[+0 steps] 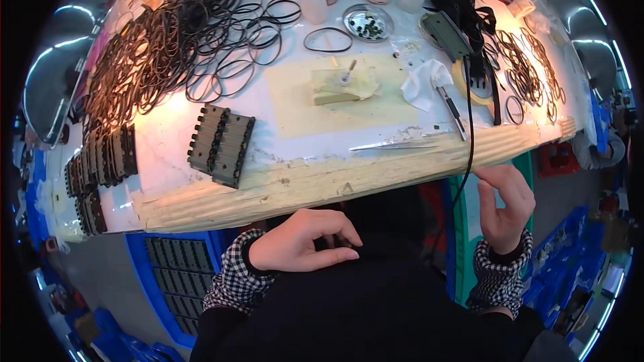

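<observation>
My left hand point(307, 240) rests in front of the table edge, close to my body, with loosely bent fingers and the thumb apart; no object shows in it. Off the table's right front, my right hand point(508, 204) is raised with fingers curved and a gap between thumb and forefinger. A thin black cable point(469, 141) hangs just left of it, apart from the fingers. On the table before me lie metal tweezers point(396, 146), a black and silver pen-like tool point(452, 112) and a crumpled white cloth point(424, 87). A small block wrapped in yellowish tape point(337, 87) sits mid-table.
Dark rubber-like rings point(181, 37) heap at left; more rings point(526, 70) lie right. Dark green ribbed modules point(221, 146) stand in rows at left. A metal dish point(368, 23) holds small dark pieces. Squeeze bottles point(313, 1) stand behind. A blue crate point(181, 281) of modules sits below.
</observation>
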Tool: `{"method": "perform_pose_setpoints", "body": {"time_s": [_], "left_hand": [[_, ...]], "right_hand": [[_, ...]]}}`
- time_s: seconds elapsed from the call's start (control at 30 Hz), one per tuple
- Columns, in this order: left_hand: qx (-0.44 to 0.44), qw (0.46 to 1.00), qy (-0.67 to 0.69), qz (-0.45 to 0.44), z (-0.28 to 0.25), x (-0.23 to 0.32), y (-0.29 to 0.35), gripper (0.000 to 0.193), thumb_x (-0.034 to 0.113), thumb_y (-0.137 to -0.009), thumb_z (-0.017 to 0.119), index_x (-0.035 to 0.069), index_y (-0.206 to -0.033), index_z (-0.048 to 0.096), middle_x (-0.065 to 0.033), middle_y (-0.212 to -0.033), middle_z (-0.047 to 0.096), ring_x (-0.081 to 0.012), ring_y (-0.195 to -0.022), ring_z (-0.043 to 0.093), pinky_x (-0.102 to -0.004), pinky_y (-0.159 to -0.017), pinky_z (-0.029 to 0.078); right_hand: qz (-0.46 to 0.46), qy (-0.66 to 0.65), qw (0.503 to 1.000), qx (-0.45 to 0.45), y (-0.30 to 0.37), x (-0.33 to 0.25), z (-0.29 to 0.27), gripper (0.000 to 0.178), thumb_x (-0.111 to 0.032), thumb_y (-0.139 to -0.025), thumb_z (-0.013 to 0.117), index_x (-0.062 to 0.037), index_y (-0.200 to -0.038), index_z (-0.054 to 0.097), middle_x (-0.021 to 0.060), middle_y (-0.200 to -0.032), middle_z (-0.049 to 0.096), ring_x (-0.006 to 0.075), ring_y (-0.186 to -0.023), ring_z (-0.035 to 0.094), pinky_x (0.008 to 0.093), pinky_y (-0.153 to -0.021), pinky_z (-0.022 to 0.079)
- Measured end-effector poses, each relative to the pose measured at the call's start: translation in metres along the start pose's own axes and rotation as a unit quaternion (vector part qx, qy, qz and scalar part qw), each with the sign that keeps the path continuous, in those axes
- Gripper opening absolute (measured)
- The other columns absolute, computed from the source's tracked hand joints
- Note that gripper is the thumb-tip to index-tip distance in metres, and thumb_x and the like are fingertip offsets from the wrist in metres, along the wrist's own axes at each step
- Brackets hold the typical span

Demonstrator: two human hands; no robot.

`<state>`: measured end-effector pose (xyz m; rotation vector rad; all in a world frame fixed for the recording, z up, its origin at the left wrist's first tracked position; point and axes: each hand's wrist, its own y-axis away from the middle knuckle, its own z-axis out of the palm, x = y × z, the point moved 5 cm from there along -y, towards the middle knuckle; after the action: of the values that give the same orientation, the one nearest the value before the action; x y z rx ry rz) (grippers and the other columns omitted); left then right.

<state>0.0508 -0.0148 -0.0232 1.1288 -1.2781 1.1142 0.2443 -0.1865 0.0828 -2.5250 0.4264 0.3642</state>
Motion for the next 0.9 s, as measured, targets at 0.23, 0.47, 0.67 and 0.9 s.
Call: {"method": "perform_pose_setpoints", "body": {"time_s": [0.23, 0.47, 0.67, 0.9], "left_hand": [[0.508, 0.651, -0.565, 0.005, -0.073, 0.045, 0.060, 0.031, 0.010, -0.071, 0.079, 0.004, -0.098, 0.065, -0.0125, -0.108, 0.062, -0.0314, -0.103, 0.054, -0.0405, -0.088, 0.044], [0.542, 0.655, -0.525, -0.031, -0.084, 0.035, 0.084, 0.044, 0.022, -0.075, 0.080, 0.005, -0.113, 0.065, -0.0126, -0.121, 0.059, -0.0338, -0.121, 0.049, -0.0441, -0.101, 0.039], [0.728, 0.460, -0.506, -0.045, -0.149, 0.036, 0.206, 0.030, 0.021, -0.085, 0.073, 0.002, -0.106, 0.065, -0.0141, -0.104, 0.065, -0.0313, -0.105, 0.059, -0.0420, -0.092, 0.045], [0.620, 0.375, -0.670, -0.163, -0.192, 0.027, 0.215, 0.036, 0.030, -0.084, 0.072, 0.004, -0.108, 0.066, -0.0102, -0.099, 0.062, -0.0268, -0.099, 0.057, -0.0393, -0.085, 0.047]], "right_hand": [[-0.146, -0.068, 0.983, -0.086, -0.047, -0.035, 0.077, 0.018, -0.007, -0.073, 0.075, -0.0036, -0.090, 0.068, 0.0075, -0.078, 0.064, 0.0247, -0.069, 0.062, 0.0344, -0.059, 0.049], [-0.141, -0.086, 0.981, -0.100, -0.044, -0.034, 0.082, 0.018, -0.004, -0.072, 0.075, -0.0023, -0.089, 0.068, 0.0084, -0.078, 0.065, 0.0257, -0.069, 0.062, 0.0350, -0.061, 0.049], [-0.152, -0.085, 0.980, -0.099, -0.042, -0.032, 0.082, 0.017, -0.002, -0.072, 0.074, -0.0020, -0.088, 0.069, 0.0096, -0.078, 0.065, 0.0270, -0.067, 0.062, 0.0350, -0.059, 0.047], [-0.194, -0.107, 0.966, -0.137, -0.050, -0.052, 0.096, 0.018, -0.003, -0.072, 0.075, -0.0030, -0.088, 0.068, 0.0086, -0.077, 0.065, 0.0261, -0.067, 0.062, 0.0349, -0.059, 0.048]]}}
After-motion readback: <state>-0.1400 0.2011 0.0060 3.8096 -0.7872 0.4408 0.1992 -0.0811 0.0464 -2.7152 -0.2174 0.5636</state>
